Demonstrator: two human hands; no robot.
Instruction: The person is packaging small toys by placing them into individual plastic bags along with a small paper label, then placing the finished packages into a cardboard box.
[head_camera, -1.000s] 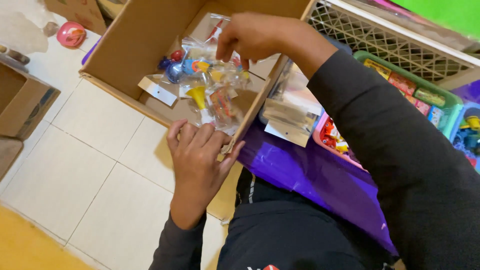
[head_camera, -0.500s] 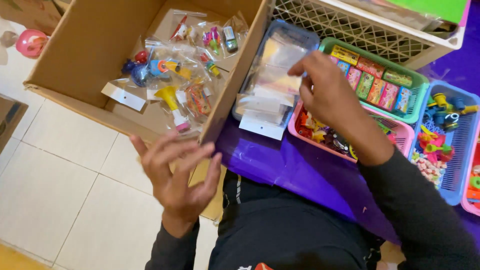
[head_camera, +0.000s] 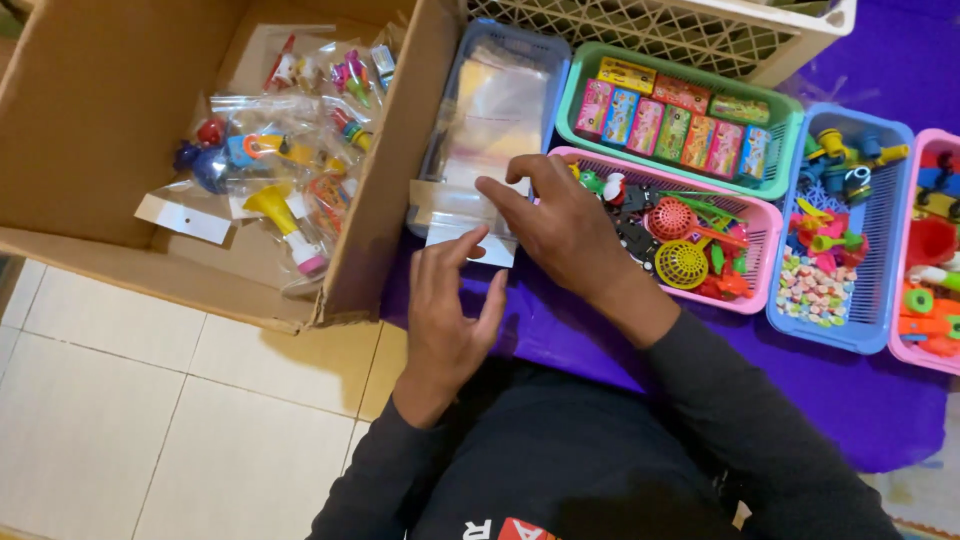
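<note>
Stack of clear bags (head_camera: 478, 150) in a partly hidden tray, right hand (head_camera: 560, 225) fingers pinching the top bag, left hand (head_camera: 450, 305) fingers spread beside it, cardboard box (head_camera: 90, 130) of bagged toys (head_camera: 275, 160).

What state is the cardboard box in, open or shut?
Open: the cardboard box has no flaps over its top, and the bagged toys inside show plainly.

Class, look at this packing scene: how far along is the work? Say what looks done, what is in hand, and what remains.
Done: several filled toy bags lie in the cardboard box. In hand: both the left hand and the right hand are at the stack of empty clear bags, fingers on the top one. Left: loose toys fill the pink basket and blue basket; small boxes fill the green basket.
</note>
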